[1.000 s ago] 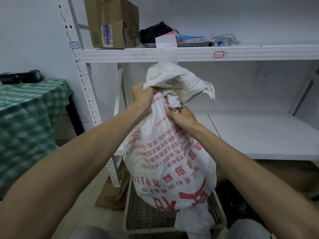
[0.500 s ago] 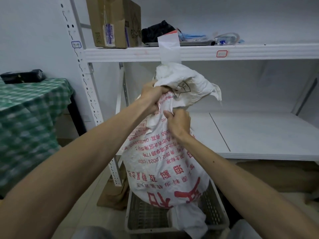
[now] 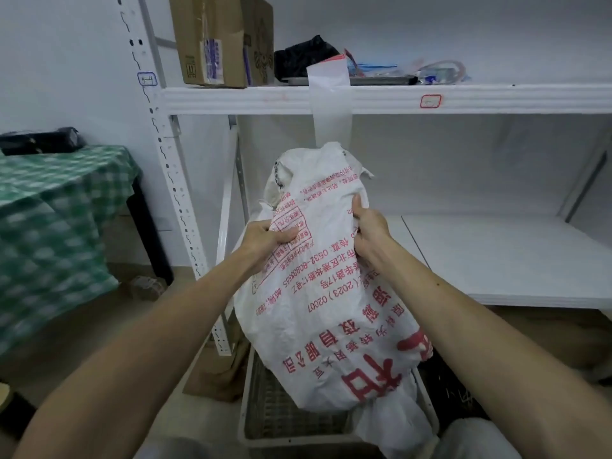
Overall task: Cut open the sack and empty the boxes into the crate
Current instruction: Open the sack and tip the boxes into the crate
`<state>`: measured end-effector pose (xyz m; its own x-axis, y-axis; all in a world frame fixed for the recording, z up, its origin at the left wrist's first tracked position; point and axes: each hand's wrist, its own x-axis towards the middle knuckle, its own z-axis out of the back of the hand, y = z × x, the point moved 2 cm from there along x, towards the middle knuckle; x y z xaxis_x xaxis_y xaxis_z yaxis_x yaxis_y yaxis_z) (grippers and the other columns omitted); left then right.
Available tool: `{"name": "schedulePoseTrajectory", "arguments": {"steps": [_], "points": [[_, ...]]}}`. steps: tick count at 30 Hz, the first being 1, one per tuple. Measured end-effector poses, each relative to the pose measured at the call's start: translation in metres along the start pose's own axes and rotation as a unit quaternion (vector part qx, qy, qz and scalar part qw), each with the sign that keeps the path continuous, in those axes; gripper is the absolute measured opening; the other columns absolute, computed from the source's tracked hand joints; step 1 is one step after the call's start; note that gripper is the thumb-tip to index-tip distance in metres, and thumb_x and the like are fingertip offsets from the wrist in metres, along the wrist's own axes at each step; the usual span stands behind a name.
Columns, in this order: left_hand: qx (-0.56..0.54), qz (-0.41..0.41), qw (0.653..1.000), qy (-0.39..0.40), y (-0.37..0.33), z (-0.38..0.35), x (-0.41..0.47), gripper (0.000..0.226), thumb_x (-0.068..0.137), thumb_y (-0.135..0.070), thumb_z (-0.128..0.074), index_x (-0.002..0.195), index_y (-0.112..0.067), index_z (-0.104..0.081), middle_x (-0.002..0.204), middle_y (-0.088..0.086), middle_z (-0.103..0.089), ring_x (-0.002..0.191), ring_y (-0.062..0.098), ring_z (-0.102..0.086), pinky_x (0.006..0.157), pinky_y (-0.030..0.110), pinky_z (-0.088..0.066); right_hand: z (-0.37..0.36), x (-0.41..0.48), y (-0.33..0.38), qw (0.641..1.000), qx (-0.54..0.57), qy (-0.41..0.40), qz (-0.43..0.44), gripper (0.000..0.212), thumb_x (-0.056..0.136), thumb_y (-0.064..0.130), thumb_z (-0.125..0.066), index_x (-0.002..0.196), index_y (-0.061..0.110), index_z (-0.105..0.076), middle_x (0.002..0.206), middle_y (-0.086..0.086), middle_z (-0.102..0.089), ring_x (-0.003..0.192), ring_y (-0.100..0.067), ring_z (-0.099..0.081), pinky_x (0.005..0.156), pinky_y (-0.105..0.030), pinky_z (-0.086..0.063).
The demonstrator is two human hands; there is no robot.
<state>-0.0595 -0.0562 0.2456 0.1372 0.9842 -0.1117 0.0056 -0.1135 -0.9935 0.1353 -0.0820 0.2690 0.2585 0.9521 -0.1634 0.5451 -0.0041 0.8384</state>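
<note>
**Sack held upside down over the crate**

I watched through the head camera as the white metal shelving rack [image 3: 381, 99] filled the background, with a brown cardboard carton [image 3: 222, 41] on its upper shelf and a green checked cloth over the surface [image 3: 49, 220] off to the left. In front of it hung the white woven plastic sack with red printed lettering [image 3: 331, 309], its print reading upside down, so I judged it was inverted with its open end pointing down. Its lower end drooped into the grey slotted plastic crate [image 3: 265, 412] on the floor, directly below. I saw no boxes; whether any had dropped out I could not tell.

The left hand [image 3: 265, 241] gripped the sack's upper left side, fingers curled into a fold of the cloth. The right hand [image 3: 371, 233] clamped the upper right edge, thumb pressed up against the fabric.

The weave looked soft and crumpled, with no stiffness of its own, and probably slick, so I judged bunched handfuls near the closed top corners gave the surest hold. The bulge in the middle suggested some weight remaining inside, likely to shift suddenly when shaken.
</note>
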Motion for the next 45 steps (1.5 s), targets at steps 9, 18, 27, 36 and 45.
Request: {"name": "schedulePoseTrajectory", "arguments": {"steps": [9, 18, 27, 36, 45], "points": [[-0.083, -0.121, 0.989, -0.025, -0.045, -0.037, -0.001, 0.018, 0.078, -0.007, -0.079, 0.095, -0.004, -0.073, 0.09, 0.014, -0.076, 0.081, 0.03, -0.074, 0.073, 0.039, -0.061, 0.004, 0.011, 0.016, 0.925, -0.335, 0.142, 0.106, 0.07, 0.07, 0.049, -0.08, 0.13, 0.028, -0.05, 0.116, 0.007, -0.069, 0.103, -0.015, -0.067, 0.087, -0.034, -0.055], [-0.088, -0.098, 0.99, 0.044, -0.049, -0.055, 0.004, 0.03, 0.078, 0.0, -0.077, 0.108, 0.002, -0.069, 0.106, 0.017, -0.073, 0.095, 0.03, -0.072, 0.082, 0.04, -0.06, 0.015, 0.031, 0.012, 0.95, -0.284, -0.024, 0.126, 0.02, 0.084, 0.026, -0.065, 0.101, 0.015, -0.066, 0.093, -0.006, -0.074, 0.082, -0.026, -0.072, 0.073, -0.049, -0.06], [0.0, 0.084, 0.978, -0.192, 0.027, 0.047, 0.005, 0.071, 0.081, -0.059, -0.067, 0.129, -0.009, -0.054, 0.134, 0.009, -0.055, 0.116, 0.027, -0.052, 0.106, 0.045, -0.038, 0.026, 0.027, 0.009, 0.995, -0.033, -0.089, 0.034, 0.006, 0.089, 0.01, -0.064, 0.091, 0.005, -0.065, 0.082, -0.007, -0.07, 0.074, -0.022, -0.069, 0.066, -0.034, -0.058], [-0.044, 0.108, 0.974, -0.194, 0.025, 0.06, 0.027, 0.049, 0.081, -0.036, -0.077, 0.115, -0.003, -0.064, 0.114, 0.009, -0.069, 0.102, 0.029, -0.063, 0.094, 0.045, -0.051, -0.001, 0.015, 0.035, 0.994, 0.087, -0.059, 0.026, 0.005, 0.091, 0.005, -0.061, 0.096, 0.005, -0.063, 0.086, -0.01, -0.069, 0.075, -0.024, -0.069, 0.062, -0.035, -0.058], [-0.132, 0.002, 0.964, -0.23, -0.033, 0.051, 0.018, 0.019, 0.082, -0.015, -0.074, 0.097, -0.005, -0.069, 0.094, 0.005, -0.072, 0.096, 0.024, -0.067, 0.087, 0.041, -0.056, 0.025, 0.034, 0.055, 0.933, -0.329, -0.03, 0.144, 0.084, 0.072, 0.076, -0.059, 0.138, 0.026, -0.043, 0.125, 0.001, -0.064, 0.109, -0.021, -0.063, 0.096, -0.043, -0.051]]}}
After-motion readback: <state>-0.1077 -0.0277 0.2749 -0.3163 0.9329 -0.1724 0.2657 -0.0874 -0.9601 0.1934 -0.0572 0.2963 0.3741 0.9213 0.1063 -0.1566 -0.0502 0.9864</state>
